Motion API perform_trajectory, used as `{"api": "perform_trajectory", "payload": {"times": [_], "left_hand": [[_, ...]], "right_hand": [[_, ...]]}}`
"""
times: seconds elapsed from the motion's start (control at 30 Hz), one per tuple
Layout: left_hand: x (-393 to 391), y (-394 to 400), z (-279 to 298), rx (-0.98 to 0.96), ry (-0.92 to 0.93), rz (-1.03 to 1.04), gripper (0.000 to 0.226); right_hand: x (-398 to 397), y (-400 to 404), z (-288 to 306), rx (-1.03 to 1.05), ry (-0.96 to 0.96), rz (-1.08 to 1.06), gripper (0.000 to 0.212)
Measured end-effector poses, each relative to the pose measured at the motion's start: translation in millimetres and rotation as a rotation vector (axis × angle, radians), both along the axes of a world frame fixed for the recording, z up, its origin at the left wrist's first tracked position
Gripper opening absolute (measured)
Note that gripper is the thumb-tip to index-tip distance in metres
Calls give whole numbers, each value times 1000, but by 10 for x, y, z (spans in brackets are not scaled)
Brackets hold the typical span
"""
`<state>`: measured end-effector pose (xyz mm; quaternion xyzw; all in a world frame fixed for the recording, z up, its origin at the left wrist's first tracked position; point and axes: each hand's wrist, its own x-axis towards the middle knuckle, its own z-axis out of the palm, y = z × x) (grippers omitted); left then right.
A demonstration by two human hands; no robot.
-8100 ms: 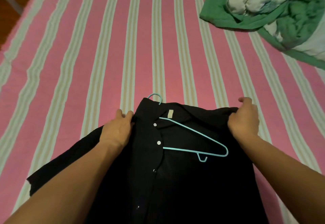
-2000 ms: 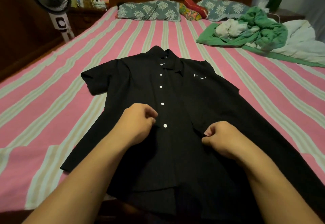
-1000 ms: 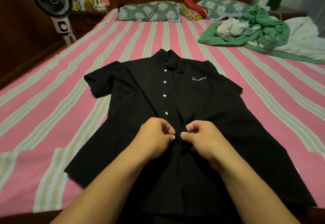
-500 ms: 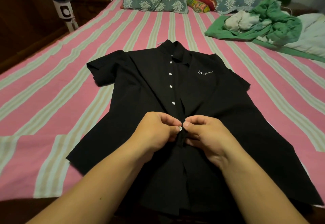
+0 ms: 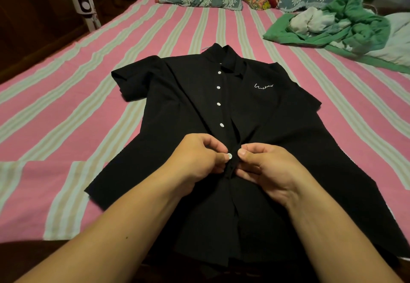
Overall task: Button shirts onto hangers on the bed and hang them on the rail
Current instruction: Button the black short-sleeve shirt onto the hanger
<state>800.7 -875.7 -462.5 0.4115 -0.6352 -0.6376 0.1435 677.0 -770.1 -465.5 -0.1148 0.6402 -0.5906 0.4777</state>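
L hand (image 5: 199,160) pinches white button (image 5: 229,155) on black shirt (image 5: 277,131) (flat, mid-bed toward near edge of striped bed (image 5: 66,105)); R hand (image 5: 268,167) pinches placket fabric just beside it. Green clothes pile (image 5: 346,27) at far-right.

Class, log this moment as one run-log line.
stage: buttoning | shirt: flat on bed | left hand: pinches placket | right hand: pinches placket | button: between hands
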Motion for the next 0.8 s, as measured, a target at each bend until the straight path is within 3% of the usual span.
{"api": "perform_trajectory", "payload": {"times": [0.33,0.5,0.8], "left_hand": [[19,-32,33,67,26,-48,10],[7,-23,39,79,40,-60,9],[-58,39,15,-158,-68,-43,6]], "right_hand": [[-103,49,26,-18,-78,38,18],[-88,57,36,-4,-68,24,13],[-46,47,56,6,-23,-24,6]]}}
